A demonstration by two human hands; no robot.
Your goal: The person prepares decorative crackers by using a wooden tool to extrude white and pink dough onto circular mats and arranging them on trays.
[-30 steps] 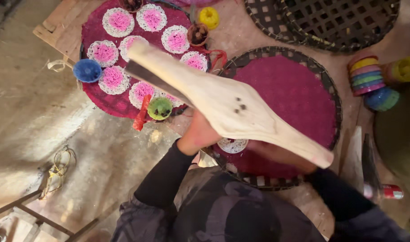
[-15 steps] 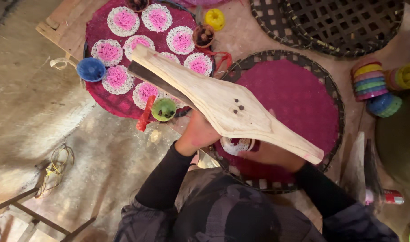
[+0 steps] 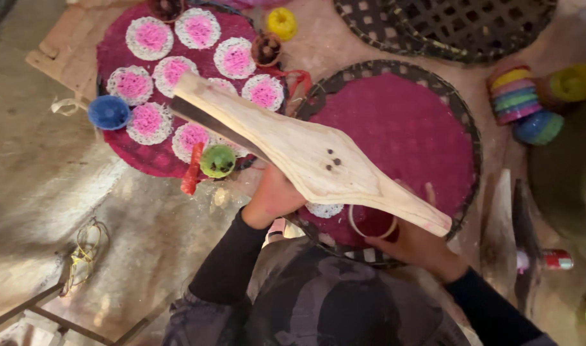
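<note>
The left hand (image 3: 277, 195) is being kept under the wide middle of a long wooden paddle (image 3: 309, 160); its fingers are hidden behind the board, so whether it is closed cannot be told. The right hand (image 3: 415, 247) is being curled closed around the paddle's narrow handle end, just beside a thin ring (image 3: 372, 225) lying on the magenta woven mat (image 3: 402, 128). The paddle is being held slanted above the mat, its far tip reaching over a second mat with white-and-pink rosettes (image 3: 152, 70).

A small white rosette (image 3: 324, 209) is partly showing beneath the board. Nearby, a green spool (image 3: 217, 160), a blue spool (image 3: 109, 112) and a stack of coloured rings (image 3: 516, 96) are resting on the floor (image 3: 49, 179).

Judgement: the board is best being steadied from both ends and kept level, so that the loose ring and rosette are not being swept aside.
</note>
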